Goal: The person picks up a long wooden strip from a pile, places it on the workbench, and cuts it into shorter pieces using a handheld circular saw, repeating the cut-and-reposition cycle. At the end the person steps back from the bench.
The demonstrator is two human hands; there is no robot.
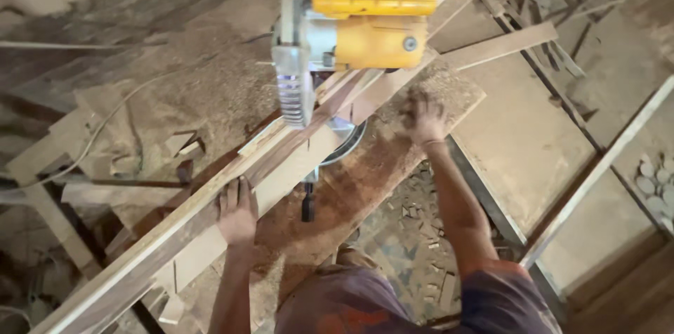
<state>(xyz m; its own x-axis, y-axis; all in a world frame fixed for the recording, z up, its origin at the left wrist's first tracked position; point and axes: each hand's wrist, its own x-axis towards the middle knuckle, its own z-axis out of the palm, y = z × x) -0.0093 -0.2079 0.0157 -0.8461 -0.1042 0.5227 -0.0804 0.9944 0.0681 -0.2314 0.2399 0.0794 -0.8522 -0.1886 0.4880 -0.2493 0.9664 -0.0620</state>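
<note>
Left hand fingers flat, pinning the long plank; right hand spread, empty, blurred on the worktop: keep both clear of the yellow saw just beyond them.

A single head-worn camera looks steeply down from close above a sawdust-covered workbench, facing forward over the wearer's outstretched arms toward a yellow circular saw.

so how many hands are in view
2. The left hand presses flat on the long wooden strip; the right hand rests on the sawdust-covered board beside the yellow saw. No others visible.
</note>
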